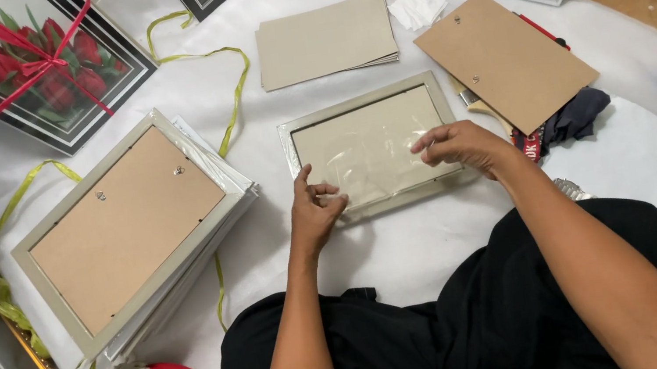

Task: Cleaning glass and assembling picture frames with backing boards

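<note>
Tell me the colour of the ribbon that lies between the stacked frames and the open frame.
The ribbon is yellow-green, seen best in the head view.

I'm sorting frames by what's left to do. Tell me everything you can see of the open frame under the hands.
The open frame is a pale silver-grey rectangle lying flat, back side up, on the white sheet. Its backing board is off; a clear, slightly wrinkled film or pane shows in the opening. The left hand pinches at its lower left edge, and the right hand rests fingertips on the film near the right side.
</note>
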